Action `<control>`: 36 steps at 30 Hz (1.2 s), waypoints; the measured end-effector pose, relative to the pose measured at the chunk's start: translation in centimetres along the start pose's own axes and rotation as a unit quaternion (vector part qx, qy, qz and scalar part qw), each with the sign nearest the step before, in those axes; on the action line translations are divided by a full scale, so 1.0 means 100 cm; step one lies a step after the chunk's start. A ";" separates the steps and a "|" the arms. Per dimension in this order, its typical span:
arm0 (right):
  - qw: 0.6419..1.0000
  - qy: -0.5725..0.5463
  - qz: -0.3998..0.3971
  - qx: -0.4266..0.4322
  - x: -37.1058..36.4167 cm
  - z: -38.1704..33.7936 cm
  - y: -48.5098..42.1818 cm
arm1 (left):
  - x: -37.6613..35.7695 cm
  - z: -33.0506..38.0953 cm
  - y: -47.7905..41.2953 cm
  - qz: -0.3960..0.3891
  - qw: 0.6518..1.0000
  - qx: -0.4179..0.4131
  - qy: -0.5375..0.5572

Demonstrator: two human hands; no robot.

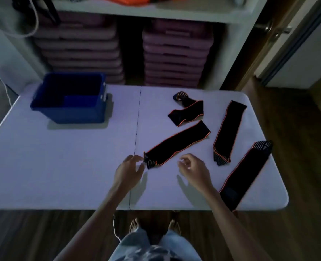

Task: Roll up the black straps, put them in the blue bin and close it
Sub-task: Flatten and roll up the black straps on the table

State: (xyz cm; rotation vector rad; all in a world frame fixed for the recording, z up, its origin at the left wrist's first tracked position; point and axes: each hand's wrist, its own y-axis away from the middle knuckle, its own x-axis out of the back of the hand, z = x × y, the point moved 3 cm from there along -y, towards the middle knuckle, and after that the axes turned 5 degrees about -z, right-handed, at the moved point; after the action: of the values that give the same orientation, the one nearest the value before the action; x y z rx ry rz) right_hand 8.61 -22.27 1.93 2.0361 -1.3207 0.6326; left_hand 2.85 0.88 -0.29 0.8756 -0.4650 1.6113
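Several black straps with orange edging lie flat on the right half of the white folding table (61, 166). The nearest strap (176, 144) runs diagonally, and its striped end lies just beyond my left hand (129, 169), whose fingertips are at that end. My right hand (193, 168) hovers a little right of that end, fingers curled and apart, holding nothing. A folded strap (188, 110) lies farther back, another strap (228, 129) to the right, and one more (246, 174) reaches the table's right front edge. The blue bin (69, 108) stands open at the back left, with no lid in sight.
Behind the table, white shelving holds stacks of purple cases (176, 53). A door (280, 34) stands at the back right. A white cable (7, 89) hangs at the left. My bare feet (154, 226) are on the wooden floor under the front edge.
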 end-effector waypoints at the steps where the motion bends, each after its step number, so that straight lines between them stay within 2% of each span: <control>1: 1.000 0.014 -0.008 0.008 -0.008 -0.002 -0.002 | -0.003 -0.004 -0.002 -0.019 1.000 0.005 -0.020; 5: 0.995 0.075 -0.032 0.057 -0.046 -0.014 -0.018 | -0.013 -0.018 -0.018 -0.066 0.991 -0.028 -0.115; 8: 0.986 0.143 -0.051 0.070 -0.069 -0.020 -0.035 | -0.020 -0.020 -0.034 -0.089 0.983 -0.060 -0.148; 12: 0.979 0.173 -0.058 0.088 -0.087 -0.022 -0.047 | -0.026 -0.023 -0.046 -0.102 0.982 -0.080 -0.137; 16: 0.978 0.184 -0.040 0.090 -0.091 -0.020 -0.052 | -0.029 -0.027 -0.045 -0.086 0.991 -0.073 -0.069; 19: 0.991 0.107 0.002 0.076 -0.074 -0.025 -0.050 | -0.019 -0.021 -0.050 -0.069 0.995 -0.078 -0.014; 22: 0.996 -0.051 -0.016 0.067 -0.040 -0.039 -0.054 | 0.009 0.003 -0.059 -0.025 0.992 -0.119 0.046; 27: 0.979 -0.189 -0.001 0.073 0.039 -0.086 -0.067 | 0.076 0.077 -0.079 -0.058 0.965 -0.154 0.207; 32: 0.930 -0.347 0.030 0.115 0.103 -0.133 -0.069 | 0.117 0.139 -0.092 0.009 0.933 -0.151 0.326; 36: 0.917 -0.355 -0.009 0.185 0.134 -0.155 -0.063 | 0.139 0.167 -0.091 0.019 0.909 -0.174 0.377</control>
State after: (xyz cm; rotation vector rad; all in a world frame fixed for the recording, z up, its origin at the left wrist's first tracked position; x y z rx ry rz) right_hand 18.64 -17.55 20.22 2.7404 -1.6600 0.1141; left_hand 15.90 0.21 19.31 -0.0559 -0.1990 1.6888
